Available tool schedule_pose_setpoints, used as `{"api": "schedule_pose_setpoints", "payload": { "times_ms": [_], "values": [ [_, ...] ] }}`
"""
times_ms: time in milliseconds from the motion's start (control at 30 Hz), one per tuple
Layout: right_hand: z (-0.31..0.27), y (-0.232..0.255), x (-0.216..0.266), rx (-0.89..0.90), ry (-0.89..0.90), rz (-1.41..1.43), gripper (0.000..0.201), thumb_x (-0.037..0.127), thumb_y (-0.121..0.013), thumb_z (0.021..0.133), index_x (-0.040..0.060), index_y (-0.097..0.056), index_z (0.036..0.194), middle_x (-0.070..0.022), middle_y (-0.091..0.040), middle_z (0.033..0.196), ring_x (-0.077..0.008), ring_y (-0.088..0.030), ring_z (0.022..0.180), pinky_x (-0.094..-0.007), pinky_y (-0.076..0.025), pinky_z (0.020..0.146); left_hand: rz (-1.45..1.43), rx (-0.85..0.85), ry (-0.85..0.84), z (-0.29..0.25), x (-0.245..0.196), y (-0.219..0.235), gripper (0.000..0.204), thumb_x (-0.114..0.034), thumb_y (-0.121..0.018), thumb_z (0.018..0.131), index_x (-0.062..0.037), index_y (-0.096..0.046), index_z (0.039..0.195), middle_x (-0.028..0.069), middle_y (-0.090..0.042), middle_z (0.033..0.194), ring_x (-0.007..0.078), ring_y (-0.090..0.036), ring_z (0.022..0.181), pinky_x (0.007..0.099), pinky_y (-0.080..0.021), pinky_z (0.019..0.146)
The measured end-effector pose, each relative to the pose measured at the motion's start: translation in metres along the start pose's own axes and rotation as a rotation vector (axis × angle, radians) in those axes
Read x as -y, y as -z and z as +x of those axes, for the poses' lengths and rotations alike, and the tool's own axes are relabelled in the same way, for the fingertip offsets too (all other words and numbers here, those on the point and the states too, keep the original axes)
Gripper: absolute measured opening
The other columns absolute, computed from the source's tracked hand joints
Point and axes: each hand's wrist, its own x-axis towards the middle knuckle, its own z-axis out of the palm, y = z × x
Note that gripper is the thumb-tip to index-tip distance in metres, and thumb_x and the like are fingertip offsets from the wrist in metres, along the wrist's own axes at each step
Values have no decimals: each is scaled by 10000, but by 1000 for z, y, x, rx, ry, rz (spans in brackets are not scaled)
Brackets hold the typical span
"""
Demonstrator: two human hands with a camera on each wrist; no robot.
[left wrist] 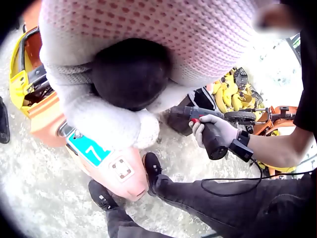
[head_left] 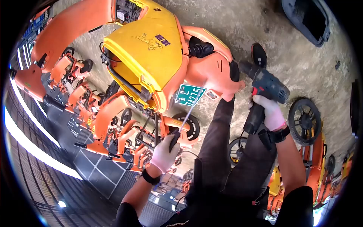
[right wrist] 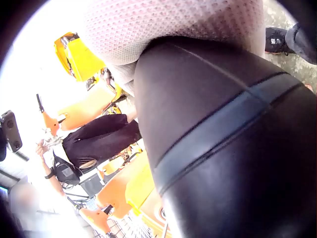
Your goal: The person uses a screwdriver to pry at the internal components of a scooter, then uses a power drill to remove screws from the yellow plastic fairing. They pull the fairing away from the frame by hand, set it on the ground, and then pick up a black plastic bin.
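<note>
In the head view my gloved left hand (head_left: 165,154) grips the dark handle of a screwdriver (head_left: 174,139). Its thin shaft runs up to the lower edge of a green licence plate (head_left: 190,95) on the tail of an orange and yellow scooter (head_left: 151,45). The rounded handle end (left wrist: 131,74) fills the palm in the left wrist view. My right hand (head_left: 269,111), gloved too, holds a dark cordless drill (head_left: 270,85) by its grip, off to the right of the tail, chuck pointing up and left. The drill's black lower body (right wrist: 218,124) takes up much of the right wrist view.
More orange scooters (head_left: 109,113) stand in rows at left. A loose wheel (head_left: 304,122) is at the right, and a grey plastic shell (head_left: 308,20) lies on the concrete at top right. Another person (right wrist: 94,144) shows in the right wrist view.
</note>
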Motion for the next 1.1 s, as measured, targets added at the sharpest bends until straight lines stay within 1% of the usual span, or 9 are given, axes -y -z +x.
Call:
{"api": "schedule_pose_setpoints", "payload": {
  "times_ms": [167, 267, 433, 500, 533, 567, 733, 867, 1100],
  "values": [
    [-12, -11, 4, 4, -63, -67, 207, 99, -651, 832, 0, -623, 1011, -97, -668, 871, -199, -654, 775, -336, -542, 735, 51, 74, 27, -26, 46, -21, 239, -184, -614, 897, 1, -585, 1046, 155, -614, 768, 263, -632, 732, 363, -486, 682],
    [-22, -23, 8, -36, -40, -181, 204, 92, -657, 826, 0, -622, 1005, -95, -664, 852, -195, -652, 747, -325, -545, 716, -258, 170, 356, -48, 100, -53, 266, -238, -630, 895, -49, -591, 1079, 96, -628, 750, 193, -635, 641, 324, -490, 589],
    [-49, -73, 11, 164, 110, -433, 205, 45, -643, 870, 14, -622, 1071, -24, -644, 937, -135, -622, 831, -288, -519, 742, -860, 21, 593, -81, 140, -112, 689, -51, -513, 860, -161, -293, 1504, 104, -622, 878, 158, -575, 548, 296, -473, 480],
    [-69, -115, 14, 367, 191, -581, 245, 54, -667, 866, 7, -615, 1101, -33, -653, 979, -135, -636, 852, -291, -521, 758, -1019, -59, 475, -84, 146, -124, 588, -45, -499, 866, -116, -407, 1443, 80, -610, 866, 144, -566, 539, 280, -463, 475],
    [-81, -138, 15, 380, -13, -567, 241, 83, -682, 868, 10, -628, 1092, -48, -661, 1014, -143, -650, 879, -289, -519, 784, -1042, -25, 440, -82, 150, -125, 473, -41, -474, 873, -68, -529, 1343, 55, -593, 843, 122, -555, 548, 252, -452, 498],
    [-87, -157, 3, 479, 185, -622, 231, 111, -679, 880, 28, -638, 1092, -44, -664, 1018, -130, -640, 911, -284, -508, 808, -1186, -52, 343, -84, 140, -120, 362, -114, -508, 919, -11, -587, 1257, 35, -565, 801, 96, -527, 551, 230, -433, 521],
    [-97, -211, -104, 645, 65, -808, 195, 204, -700, 890, 52, -651, 1003, 2, -653, 965, -92, -600, 884, -286, -493, 798, -934, -330, -235, -100, 124, -78, 775, -581, -627, 864, 31, -519, 1325, 12, -547, 901, 80, -491, 818, 240, -428, 727],
    [-109, -245, -202, 579, 106, -911, 234, 227, -721, 866, 43, -649, 990, 0, -659, 914, -100, -605, 818, -296, -503, 758, -668, -255, -130, -108, 168, -73, 1027, -648, -768, 646, 22, -467, 1363, 356, -515, 1196, 484, -426, 1237, 422, -355, 1071],
    [-109, -306, -351, 366, 87, -1064, 229, 211, -704, 862, 18, -654, 975, -19, -664, 867, -107, -617, 763, -289, -494, 691, -599, -274, 67, -92, 270, -67, 880, -601, -797, 581, 15, -595, 1176, 275, -600, 1154, 404, -580, 1098, 421, -464, 951]
  ]
}}
